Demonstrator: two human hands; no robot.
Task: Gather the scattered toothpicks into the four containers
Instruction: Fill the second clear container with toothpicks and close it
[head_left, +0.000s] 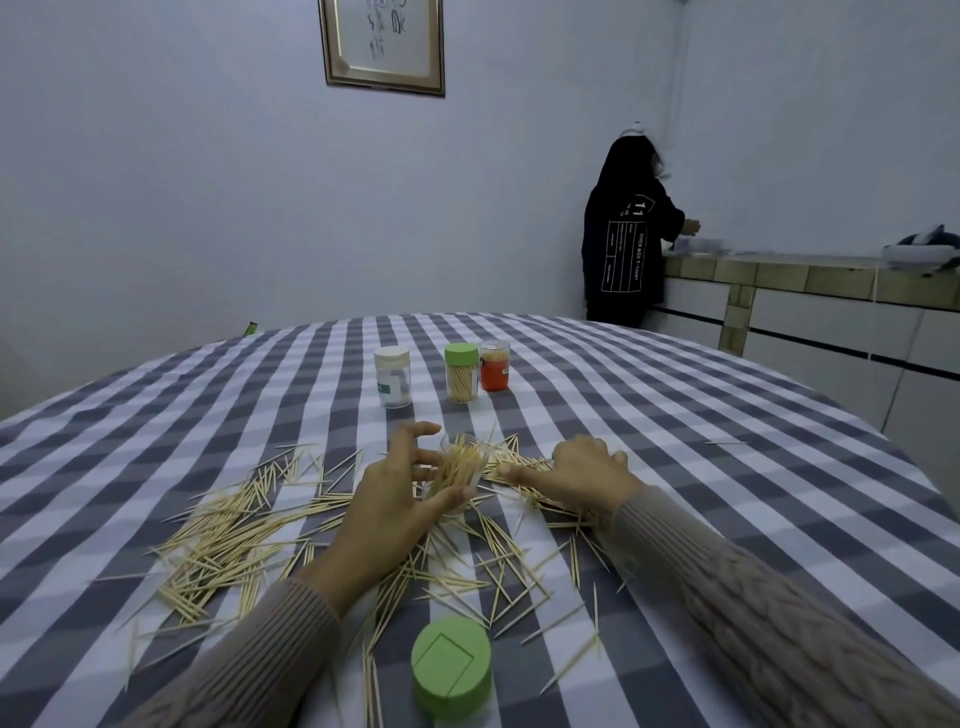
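Note:
Many toothpicks (228, 540) lie scattered on the checked tablecloth (727, 415). My left hand (389, 499) grips a clear open container (460, 475), tilted and full of toothpicks. My right hand (582, 470) rests on a heap of toothpicks (524, 470) just right of it, fingers curled over them, index finger stretched toward the container. At the back stand three closed containers: one with a white lid (393, 376), one with a green lid (461, 372) filled with toothpicks, and an orange-red one (494, 366). A loose green lid (451, 667) lies near me.
A single toothpick (724, 442) lies far right on the table. A person in dark clothes (626, 234) stands at a tiled counter (779, 275) at the back right. A framed picture (382, 44) hangs on the wall.

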